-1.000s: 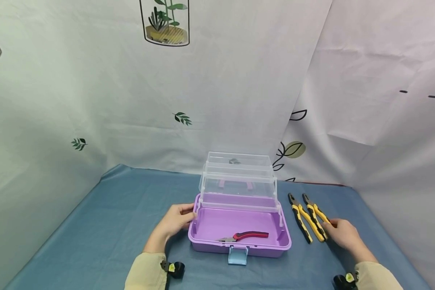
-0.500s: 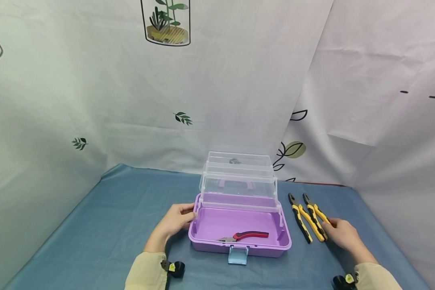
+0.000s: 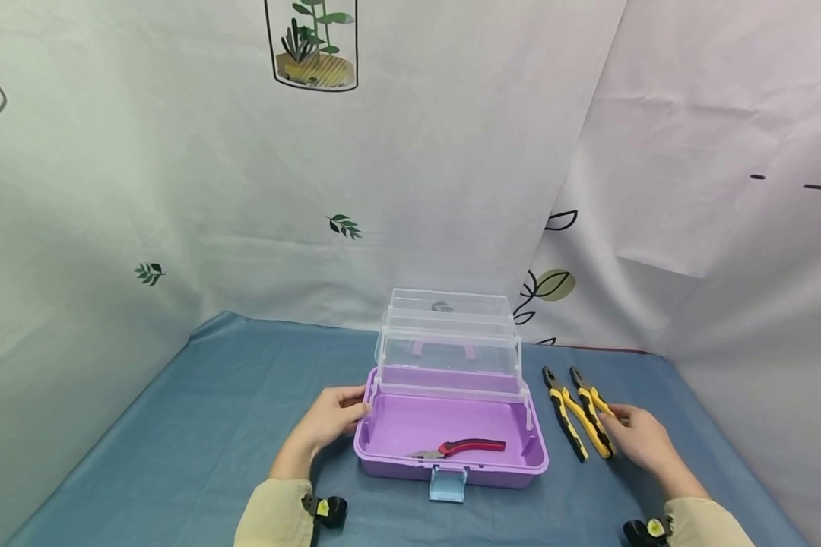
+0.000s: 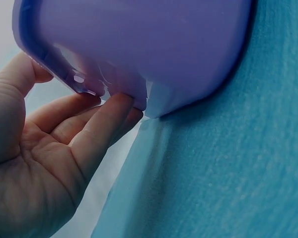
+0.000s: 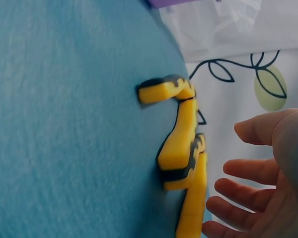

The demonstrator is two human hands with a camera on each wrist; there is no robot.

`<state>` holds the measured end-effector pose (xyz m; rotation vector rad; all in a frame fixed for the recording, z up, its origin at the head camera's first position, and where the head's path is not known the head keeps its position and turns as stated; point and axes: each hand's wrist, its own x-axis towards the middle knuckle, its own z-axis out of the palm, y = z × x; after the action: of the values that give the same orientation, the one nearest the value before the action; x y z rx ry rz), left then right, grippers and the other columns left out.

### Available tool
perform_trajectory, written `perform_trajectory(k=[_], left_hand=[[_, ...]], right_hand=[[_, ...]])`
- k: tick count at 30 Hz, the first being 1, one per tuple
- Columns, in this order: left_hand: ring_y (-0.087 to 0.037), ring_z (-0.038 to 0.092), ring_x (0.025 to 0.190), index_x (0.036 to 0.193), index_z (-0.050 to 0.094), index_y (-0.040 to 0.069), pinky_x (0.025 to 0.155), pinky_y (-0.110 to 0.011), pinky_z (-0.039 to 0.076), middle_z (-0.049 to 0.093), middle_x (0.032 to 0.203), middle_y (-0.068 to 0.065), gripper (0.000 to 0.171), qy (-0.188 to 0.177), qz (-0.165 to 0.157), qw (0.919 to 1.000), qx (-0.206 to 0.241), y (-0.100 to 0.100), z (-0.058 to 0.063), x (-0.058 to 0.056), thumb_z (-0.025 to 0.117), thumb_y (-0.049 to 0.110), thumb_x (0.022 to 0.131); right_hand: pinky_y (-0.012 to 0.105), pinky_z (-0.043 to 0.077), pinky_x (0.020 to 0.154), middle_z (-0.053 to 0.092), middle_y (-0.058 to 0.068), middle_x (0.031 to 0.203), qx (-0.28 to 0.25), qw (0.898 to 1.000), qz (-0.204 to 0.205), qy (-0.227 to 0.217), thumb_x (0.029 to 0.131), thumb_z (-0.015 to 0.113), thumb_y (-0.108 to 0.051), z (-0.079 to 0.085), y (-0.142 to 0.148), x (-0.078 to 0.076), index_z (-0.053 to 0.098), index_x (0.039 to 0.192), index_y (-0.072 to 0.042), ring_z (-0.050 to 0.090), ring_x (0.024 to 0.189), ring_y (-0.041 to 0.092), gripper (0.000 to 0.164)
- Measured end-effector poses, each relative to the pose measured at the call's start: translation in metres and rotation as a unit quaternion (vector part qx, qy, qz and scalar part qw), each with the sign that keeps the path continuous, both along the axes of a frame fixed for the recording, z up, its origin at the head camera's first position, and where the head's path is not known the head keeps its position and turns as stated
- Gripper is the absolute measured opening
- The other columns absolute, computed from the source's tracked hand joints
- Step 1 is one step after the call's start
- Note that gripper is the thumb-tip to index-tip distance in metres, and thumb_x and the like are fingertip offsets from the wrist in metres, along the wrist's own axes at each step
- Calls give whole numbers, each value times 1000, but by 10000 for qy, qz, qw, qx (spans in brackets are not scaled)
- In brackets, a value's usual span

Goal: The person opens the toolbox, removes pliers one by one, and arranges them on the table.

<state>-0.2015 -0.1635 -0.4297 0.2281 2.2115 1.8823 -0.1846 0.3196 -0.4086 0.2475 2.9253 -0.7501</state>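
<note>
A purple plastic toolbox (image 3: 451, 480) stands with its clear lid (image 3: 451, 304) raised at the back. My left hand (image 3: 331, 418) holds its left wall, thumb at the rim and fingers against the outer side in the left wrist view. Inside lies a pair of pliers with red and black handles (image 3: 475, 444). To the right of the box, two yellow and black pliers lie side by side, the left pair (image 3: 575, 425) and the right pair (image 3: 590, 409). My right hand (image 3: 639, 439) is at the right pair's handles, and in the right wrist view its fingers are spread and relaxed.
A light blue latch (image 3: 448, 484) hangs down at the toolbox's front. Blue cloth (image 3: 246, 395) covers the table. Pale printed fabric (image 3: 451, 190) rises behind the table and along both sides.
My right hand has shifted slightly left over the right pliers' handles. The left hand, toolbox and red-handled pliers stay in place.
</note>
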Motion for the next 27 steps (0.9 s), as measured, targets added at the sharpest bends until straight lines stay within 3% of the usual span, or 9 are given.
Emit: perform_trajectory(k=[8,27], left_hand=[[-32,63,105,134,44,-12,82,-37,58,54,127,-32,53,33,11,10000,-20,-1,-1,0,60,10,88],[-33,63,106,134,44,-13,82,-37,58,53,127,-33,55,5,19,10000,42,0,-3,-1,61,10,87]], right_hand=[[46,56,73,52,36,123,-29,9997,62,221,95,50,-40,8,-10,1,47,128,15,56,105,45,64],[49,55,80,51,33,127,-98,9988,202,433,94,53,-38,13,-21,4,46,131,12,53,110,45,63]])
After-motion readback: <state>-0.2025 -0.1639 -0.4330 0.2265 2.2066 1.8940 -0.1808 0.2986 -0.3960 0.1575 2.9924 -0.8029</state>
